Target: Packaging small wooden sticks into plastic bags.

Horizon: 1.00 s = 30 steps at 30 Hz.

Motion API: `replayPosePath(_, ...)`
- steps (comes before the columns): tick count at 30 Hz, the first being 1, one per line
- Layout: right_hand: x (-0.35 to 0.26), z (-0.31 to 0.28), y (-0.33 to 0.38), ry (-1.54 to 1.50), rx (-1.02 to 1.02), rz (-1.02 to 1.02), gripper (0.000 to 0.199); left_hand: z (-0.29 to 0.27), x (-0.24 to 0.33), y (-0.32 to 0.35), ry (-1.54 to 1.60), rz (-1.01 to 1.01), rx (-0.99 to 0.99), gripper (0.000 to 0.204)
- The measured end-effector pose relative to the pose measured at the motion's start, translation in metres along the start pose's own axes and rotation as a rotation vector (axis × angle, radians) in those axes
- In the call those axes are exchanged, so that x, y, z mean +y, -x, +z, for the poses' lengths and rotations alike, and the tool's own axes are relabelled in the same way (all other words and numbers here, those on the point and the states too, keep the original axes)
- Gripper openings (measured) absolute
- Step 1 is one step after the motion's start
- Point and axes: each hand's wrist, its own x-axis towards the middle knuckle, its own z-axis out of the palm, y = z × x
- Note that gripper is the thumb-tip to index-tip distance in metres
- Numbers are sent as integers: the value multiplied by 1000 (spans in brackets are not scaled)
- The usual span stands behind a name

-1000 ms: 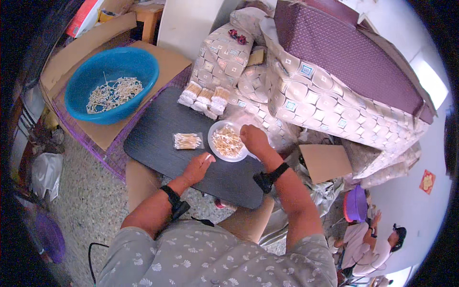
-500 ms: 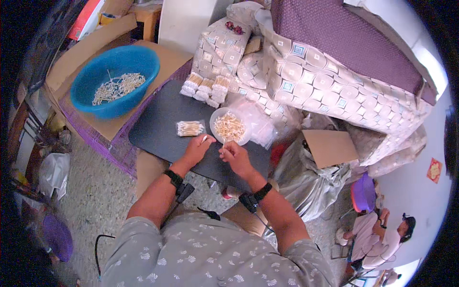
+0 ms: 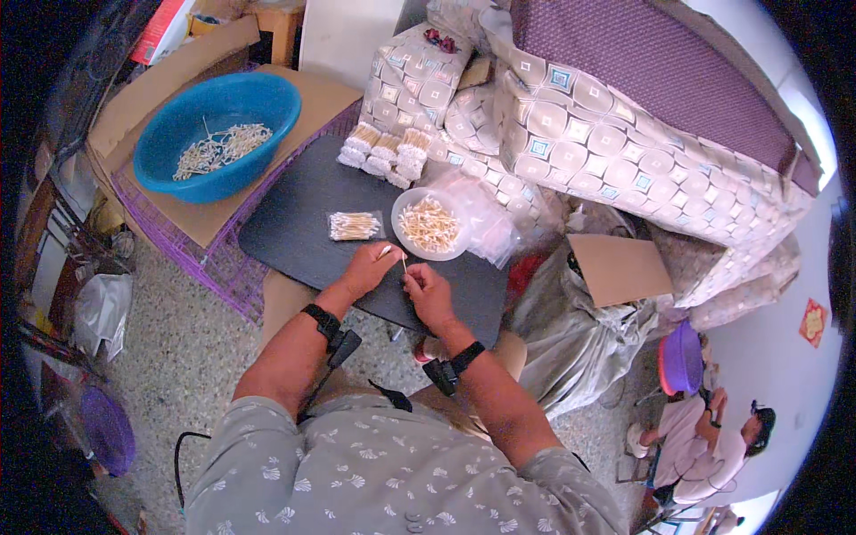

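Both my hands are close together over the near edge of a dark table (image 3: pixel 294 223). Between the fingers of my right hand (image 3: pixel 430 294), a single cotton swab (image 3: pixel 404 262) points upward. My left hand (image 3: pixel 367 270) is closed, with the white tip of a cotton swab (image 3: pixel 385 251) showing at its fingers; how many it holds is hidden. Just beyond them stands a white bowl (image 3: pixel 399 241) of loose swabs. To its left lies a small clear bag of cotton swabs (image 3: pixel 354 226). Several bundles of swabs (image 3: pixel 385 153) are stacked at the table's far end.
Clear plastic bags (image 3: pixel 495 223) lie right of the bowl. At the left, a blue basin (image 3: pixel 152 174) with swabs stands on cardboard (image 3: pixel 325 96). A patterned sofa (image 3: pixel 606 134) borders the far side. Another person (image 3: pixel 713 455) sits at the lower right, near a purple basin (image 3: pixel 684 357).
My right hand has drawn back from the bowl's edge toward me and slightly left, with a swab in its fingers. My left hand has shifted slightly up toward the bagged swabs.
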Motion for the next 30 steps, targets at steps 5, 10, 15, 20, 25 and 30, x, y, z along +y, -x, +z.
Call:
replayPosePath(5, -7, 0, 2, 66, 75, -95, 12, -2, -1, 1, -25, -20, -42, 24)
replayPosePath(10, -12, -1, 4, 38, 94, -56, 12, -3, -3, 2, -30, -62, -74, 23)
replayPosePath(15, 3, 1, 2, 35, 171, -137, 9, 0, 0, 1, -72, -14, -71, 21)
replayPosePath(20, 1, -2, 3, -318, 170, 50, 9, -2, 4, 4, -157, 37, -119, 20)
replayPosePath(25, -3, -6, 3, -502, 135, 176, 8, -1, 2, 6, -250, 103, -185, 19)
replayPosePath(30, 3, -9, 1, -434, 55, 110, 11, 3, 10, 4, -459, 185, -276, 20)
